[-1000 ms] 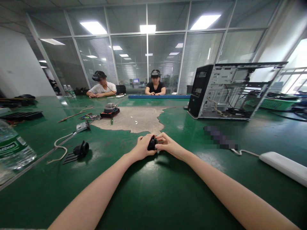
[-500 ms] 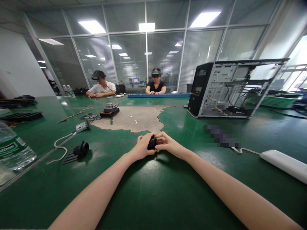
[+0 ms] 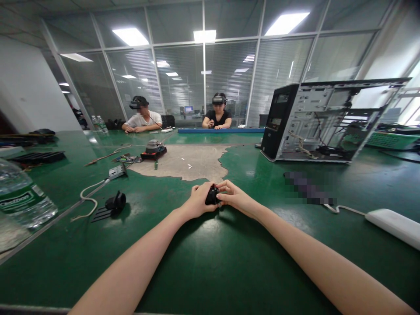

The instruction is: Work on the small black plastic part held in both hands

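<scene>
The left grip (image 3: 199, 200) was found wrapped around a small black part (image 3: 211, 196), its fingers over the far side and its thumb on the near side. The right grip (image 3: 234, 197) pinched the same part from the right, thumb and bent fingertips brought together at its edge; exact contact points were too small to make out. The part sat directly between the two grips, over the green desk (image 3: 203, 271).

Left of the left grip lay a black slotted bracket (image 3: 115, 202); farther left stood a water bottle (image 3: 28, 201). Beyond the grips, to the left, a red-and-grey device (image 3: 154, 149) rested on a bare tan patch (image 3: 203, 162). Beyond the right grip, to the right, stood an opened computer case (image 3: 278, 124); a white power strip (image 3: 393, 225) lay well right of that grip.
</scene>
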{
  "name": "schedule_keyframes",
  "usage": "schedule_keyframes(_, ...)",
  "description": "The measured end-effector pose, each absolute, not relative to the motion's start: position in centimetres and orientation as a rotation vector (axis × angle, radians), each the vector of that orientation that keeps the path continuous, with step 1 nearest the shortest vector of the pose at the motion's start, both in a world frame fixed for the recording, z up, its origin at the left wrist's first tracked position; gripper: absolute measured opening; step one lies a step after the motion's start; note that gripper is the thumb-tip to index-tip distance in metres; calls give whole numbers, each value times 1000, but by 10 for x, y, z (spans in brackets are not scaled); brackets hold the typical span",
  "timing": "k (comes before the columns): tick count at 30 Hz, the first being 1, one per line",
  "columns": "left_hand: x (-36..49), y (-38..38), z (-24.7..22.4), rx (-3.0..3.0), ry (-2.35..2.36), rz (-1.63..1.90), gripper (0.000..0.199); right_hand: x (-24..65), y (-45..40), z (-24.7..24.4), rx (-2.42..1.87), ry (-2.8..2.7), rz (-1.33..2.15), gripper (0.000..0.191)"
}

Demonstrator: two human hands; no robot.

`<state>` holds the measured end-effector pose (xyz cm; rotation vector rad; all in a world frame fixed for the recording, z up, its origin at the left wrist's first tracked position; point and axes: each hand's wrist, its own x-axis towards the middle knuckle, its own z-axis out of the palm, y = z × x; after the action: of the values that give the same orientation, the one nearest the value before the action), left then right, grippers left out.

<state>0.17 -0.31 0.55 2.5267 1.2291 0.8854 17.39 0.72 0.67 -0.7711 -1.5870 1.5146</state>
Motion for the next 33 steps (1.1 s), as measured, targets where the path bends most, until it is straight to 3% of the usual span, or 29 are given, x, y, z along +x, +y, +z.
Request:
schedule_keyframes(15, 2, -5, 6, 2562, 1246, 874, 52, 169, 9, 0, -889, -1570, 1446, 28)
schedule_keyframes(20, 1, -3, 5, 2554, 1258, 866, 53, 175, 4, 9, -747, -1633, 1491, 41)
schedule_keyframes(25, 2, -5, 7, 2555, 1253, 866, 51, 172, 3, 8, -763, -1541, 1526, 27)
schedule_keyframes(33, 1, -4, 7, 2550, 1253, 863, 54, 174, 11, 7, -950, -1512, 1424, 30)
